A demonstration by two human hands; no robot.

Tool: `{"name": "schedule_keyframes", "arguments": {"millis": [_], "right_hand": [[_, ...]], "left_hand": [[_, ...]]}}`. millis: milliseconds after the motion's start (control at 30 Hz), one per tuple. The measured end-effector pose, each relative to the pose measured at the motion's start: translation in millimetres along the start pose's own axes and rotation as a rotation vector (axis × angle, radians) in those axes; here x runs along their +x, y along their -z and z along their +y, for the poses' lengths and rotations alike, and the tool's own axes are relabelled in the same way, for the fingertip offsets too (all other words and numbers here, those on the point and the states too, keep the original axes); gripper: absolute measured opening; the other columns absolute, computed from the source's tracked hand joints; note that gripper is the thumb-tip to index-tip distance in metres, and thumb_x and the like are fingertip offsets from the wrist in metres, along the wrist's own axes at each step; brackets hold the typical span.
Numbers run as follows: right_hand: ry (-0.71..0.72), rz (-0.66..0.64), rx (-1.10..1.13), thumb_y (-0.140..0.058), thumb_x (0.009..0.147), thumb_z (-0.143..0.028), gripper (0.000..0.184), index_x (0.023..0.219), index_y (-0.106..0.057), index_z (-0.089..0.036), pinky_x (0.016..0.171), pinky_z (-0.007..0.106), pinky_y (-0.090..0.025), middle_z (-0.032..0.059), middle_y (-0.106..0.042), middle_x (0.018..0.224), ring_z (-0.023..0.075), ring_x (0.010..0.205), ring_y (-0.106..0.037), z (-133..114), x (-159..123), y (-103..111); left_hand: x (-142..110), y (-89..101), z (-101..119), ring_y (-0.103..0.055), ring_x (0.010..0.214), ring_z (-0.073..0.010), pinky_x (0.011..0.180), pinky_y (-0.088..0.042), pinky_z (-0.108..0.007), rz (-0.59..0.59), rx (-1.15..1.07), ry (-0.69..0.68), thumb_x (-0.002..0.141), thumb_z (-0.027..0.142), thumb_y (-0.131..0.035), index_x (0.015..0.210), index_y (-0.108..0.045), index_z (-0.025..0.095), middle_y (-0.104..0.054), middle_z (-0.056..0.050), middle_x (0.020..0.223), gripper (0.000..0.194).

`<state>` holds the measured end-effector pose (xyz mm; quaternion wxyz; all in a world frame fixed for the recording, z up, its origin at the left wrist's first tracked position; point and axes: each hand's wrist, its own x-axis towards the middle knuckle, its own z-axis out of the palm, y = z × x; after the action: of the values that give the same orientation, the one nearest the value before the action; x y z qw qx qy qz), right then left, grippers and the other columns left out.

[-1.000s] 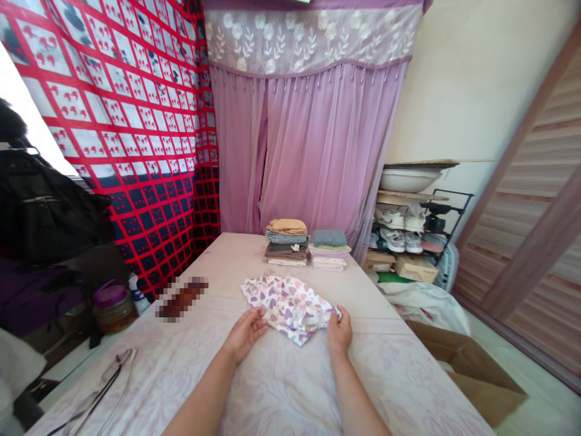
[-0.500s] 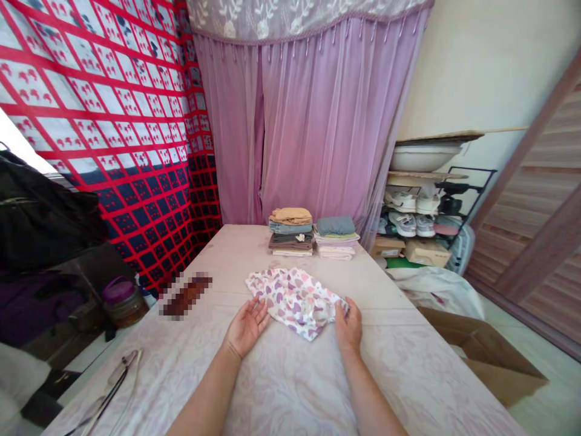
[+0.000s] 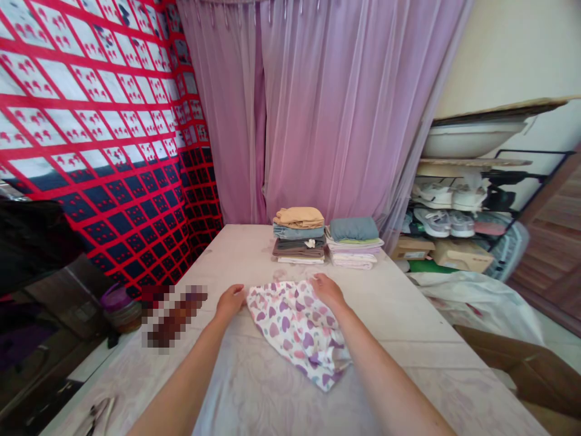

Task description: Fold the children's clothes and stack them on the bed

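Note:
Small white shorts (image 3: 295, 327) with purple and pink hearts lie on the bed. Their gathered waist edge faces away from me and the lower part slants toward the front right, partly behind my right forearm. My left hand (image 3: 230, 303) is closed, its fingertips at the left end of the waist edge. At the other end of that edge, my right hand (image 3: 327, 292) pinches the cloth. Farther back stand a pile of folded clothes (image 3: 298, 236) with a tan piece on top and a second folded pile (image 3: 354, 243) topped by a blue-grey piece.
A pale patterned sheet (image 3: 254, 387) covers the bed. A pixelated reddish-brown patch (image 3: 177, 318) is at left, with cables (image 3: 102, 415) near the front left corner. Beyond the right edge are a shoe rack (image 3: 454, 200) and a cardboard box (image 3: 526, 369). Purple curtains (image 3: 336, 109) hang behind.
My hands have moved to the far edge of the shorts; my left fingers closed there. The shorts are turned and spread, waist edge away. The view has moved closer and lower.

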<state>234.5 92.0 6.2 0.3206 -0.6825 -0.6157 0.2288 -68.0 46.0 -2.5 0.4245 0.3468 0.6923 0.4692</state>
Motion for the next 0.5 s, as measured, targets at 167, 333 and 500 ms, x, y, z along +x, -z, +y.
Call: {"name": "schedule_keyframes", "arguments": {"millis": [167, 333, 500], "right_hand": [[-0.088, -0.127, -0.014, -0.067, 0.064, -0.035, 0.019, 0.057, -0.062, -0.019, 0.066, 0.033, -0.048, 0.01, -0.069, 0.067, 0.0255, 0.074, -0.066, -11.5, 29.3, -26.5], [-0.068, -0.218, 0.095, -0.074, 0.046, -0.016, 0.018, 0.043, -0.057, -0.019, 0.048, 0.026, -0.042, -0.0031, -0.052, 0.038, 0.0167, 0.045, -0.054, -32.2, 47.4, -7.3], [0.114, -0.056, 0.305, -0.064, 0.065, -0.027, 0.011, 0.065, -0.065, -0.016, 0.047, 0.02, -0.038, -0.0047, -0.057, 0.052, 0.0093, 0.047, -0.049, -80.8, 63.6, 51.5]], "left_hand": [[15.4, -11.8, 15.5, -0.054, 0.045, -0.0145, 0.049, -0.039, -0.023, -0.119, 0.277, 0.032, 0.062, 0.024, -0.072, 0.08, -0.062, 0.02, -0.057, 0.005, 0.05, 0.021], [8.0, -15.9, 46.3, -0.056, 0.051, -0.0162, 0.052, -0.042, -0.024, -0.226, 0.371, 0.003, 0.054, 0.016, -0.073, 0.062, -0.058, 0.019, -0.053, 0.005, 0.045, 0.017], [0.3, -15.0, 121.2, -0.057, 0.061, -0.0131, 0.064, -0.047, -0.025, -0.224, 0.255, -0.197, 0.067, 0.021, -0.065, 0.072, -0.054, 0.018, -0.059, 0.003, 0.061, 0.012]]}}
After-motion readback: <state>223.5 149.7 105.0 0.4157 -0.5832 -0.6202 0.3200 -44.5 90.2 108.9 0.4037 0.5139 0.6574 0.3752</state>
